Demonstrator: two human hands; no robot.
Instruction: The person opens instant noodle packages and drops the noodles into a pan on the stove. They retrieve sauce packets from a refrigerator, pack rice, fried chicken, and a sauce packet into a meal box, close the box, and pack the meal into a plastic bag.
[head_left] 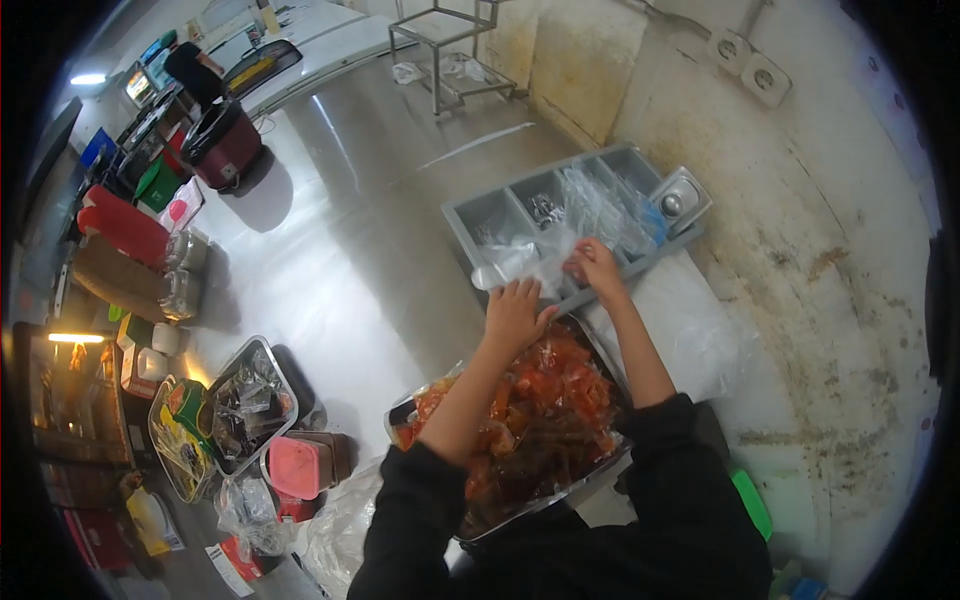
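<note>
My left hand (515,318) lies with its fingers stretched out at the near edge of a grey divided tray (468,228), against some clear plastic. My right hand (596,268) is bent over the same tray, its fingers pinched on a clear plastic bag (553,268). More clear plastic bags (600,208) fill a middle compartment, and small shiny pieces (543,207) lie in another. Below my forearms, a metal pan (402,420) holds bagged food (545,400) in red and brown sauce.
A metal container (680,203) sits at the tray's right end, by the stained wall. White plastic sheeting (675,330) lies to the right. A dark red rice cooker (222,145), a tray of packets (255,405) and a pink-lidded tub (296,467) stand left. A person (193,72) is far back.
</note>
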